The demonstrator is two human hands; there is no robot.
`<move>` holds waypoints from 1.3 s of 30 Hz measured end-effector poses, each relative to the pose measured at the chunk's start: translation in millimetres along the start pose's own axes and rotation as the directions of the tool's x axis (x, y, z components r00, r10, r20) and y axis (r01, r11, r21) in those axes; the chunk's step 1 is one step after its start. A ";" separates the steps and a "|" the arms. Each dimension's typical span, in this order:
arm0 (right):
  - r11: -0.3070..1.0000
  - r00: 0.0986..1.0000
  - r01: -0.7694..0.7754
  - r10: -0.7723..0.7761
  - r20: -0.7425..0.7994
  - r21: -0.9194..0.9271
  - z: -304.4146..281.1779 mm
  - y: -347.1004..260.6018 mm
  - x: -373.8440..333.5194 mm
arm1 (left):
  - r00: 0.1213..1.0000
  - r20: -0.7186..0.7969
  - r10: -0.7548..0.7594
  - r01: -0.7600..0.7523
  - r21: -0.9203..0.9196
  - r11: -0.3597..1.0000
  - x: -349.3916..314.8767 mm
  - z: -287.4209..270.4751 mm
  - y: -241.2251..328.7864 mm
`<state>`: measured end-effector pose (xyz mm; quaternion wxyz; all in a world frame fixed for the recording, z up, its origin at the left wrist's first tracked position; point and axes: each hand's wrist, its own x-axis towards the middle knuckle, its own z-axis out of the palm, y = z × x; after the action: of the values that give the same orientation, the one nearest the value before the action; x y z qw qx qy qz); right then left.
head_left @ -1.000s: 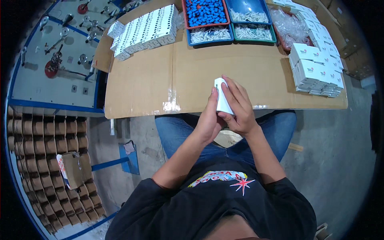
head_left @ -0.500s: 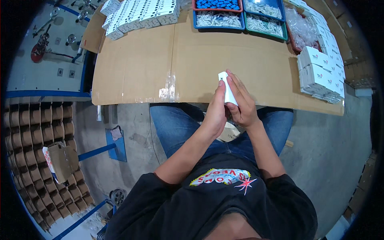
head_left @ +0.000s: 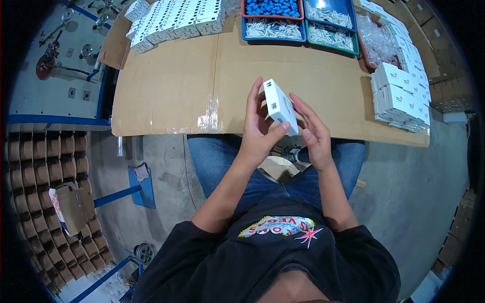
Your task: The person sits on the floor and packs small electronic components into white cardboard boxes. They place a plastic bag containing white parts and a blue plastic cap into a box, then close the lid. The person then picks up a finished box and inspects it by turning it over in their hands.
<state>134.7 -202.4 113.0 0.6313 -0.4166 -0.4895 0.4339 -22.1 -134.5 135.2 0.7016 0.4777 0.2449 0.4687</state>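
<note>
A small flat white box [head_left: 279,105] with dark printed marks along one narrow side is held tilted above the near edge of the cardboard-covered table. My left hand [head_left: 256,132] grips it from the left, thumb across the lower end and fingers behind. On the other side, my right hand [head_left: 315,132] is open with its fingers extended. Its fingertips are close to the box's right side; whether they touch it I cannot tell.
Stacked white boxes [head_left: 184,19] stand at the far left, and more white boxes [head_left: 399,96] at the right. Blue pieces fill a red tray [head_left: 273,16]. White pieces lie in a blue tray [head_left: 275,41] and a green tray [head_left: 333,49]. Clear plastic bags [head_left: 376,40] sit nearby.
The box has turned from edge-on between both palms to show its marked narrow side. My right hand has come away from it and opened, while my left hand keeps hold.
</note>
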 end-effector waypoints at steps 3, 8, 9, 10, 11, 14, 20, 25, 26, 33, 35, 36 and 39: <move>0.997 0.996 -0.080 0.081 -0.034 0.023 2.5 -9.7 0.6 | 0.993 0.097 0.060 -0.071 0.106 0.992 -2.6 -5.0 -0.1; 0.928 0.930 -0.348 0.360 -0.078 0.130 2.4 -35.1 3.9 | 0.957 0.263 0.121 -0.212 0.353 0.911 -6.5 -5.7 -1.4; 0.942 0.940 -0.326 0.332 -0.083 0.077 3.5 -39.3 4.6 | 0.941 0.310 0.138 -0.265 0.418 0.869 -5.8 -6.0 -2.3; 0.953 0.949 -0.302 0.302 -0.089 0.020 4.4 -42.9 5.4 | 0.904 0.390 0.174 -0.364 0.489 0.793 -4.5 -8.7 -2.3; 0.960 0.957 -0.277 0.273 -0.093 -0.037 4.4 -45.2 5.6 | 0.908 0.390 0.149 -0.347 0.507 0.789 -4.5 -9.2 0.0; 0.974 0.972 -0.220 0.215 -0.098 -0.047 1.4 -42.6 4.0 | 0.948 0.314 0.056 -0.185 0.396 0.899 -11.5 -6.4 5.0; 0.954 0.985 -0.119 0.149 0.088 -0.275 -1.5 -46.4 1.1 | 0.815 0.281 -0.507 0.576 -0.297 0.761 -15.0 -25.1 5.8; 0.918 0.955 0.035 0.086 0.282 -0.395 -8.8 -47.1 3.2 | 0.870 0.206 -0.447 0.463 -0.033 0.886 -13.6 -24.5 1.2; 0.945 0.969 -0.048 0.122 0.214 -0.324 -8.7 -47.8 1.8 | 0.911 0.204 -0.358 0.370 -0.018 0.929 -16.1 -22.7 0.0; 0.931 0.932 -0.361 0.358 0.055 0.061 0.2 -37.8 -3.7 | 0.968 0.249 -0.020 -0.062 0.318 0.946 -14.7 -22.1 -12.6; 0.913 0.917 -0.400 0.398 0.034 0.080 8.1 -36.2 -3.9 | 0.964 0.266 0.020 -0.127 0.391 0.912 -17.1 -15.6 -10.9; 0.926 0.928 -0.373 0.373 0.015 0.066 12.3 -31.0 -4.4 | 0.960 0.277 0.039 -0.159 0.425 0.891 -18.5 -12.4 -10.9; 0.924 0.918 -0.378 0.382 -0.101 0.058 29.3 -24.5 -4.8 | 0.951 0.282 0.127 -0.203 0.260 0.944 -22.3 -11.8 -15.9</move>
<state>108.7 -210.8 140.2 0.5690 -0.5152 -0.3552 0.5335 -34.5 -150.9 113.5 0.6092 0.6505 0.1741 0.4189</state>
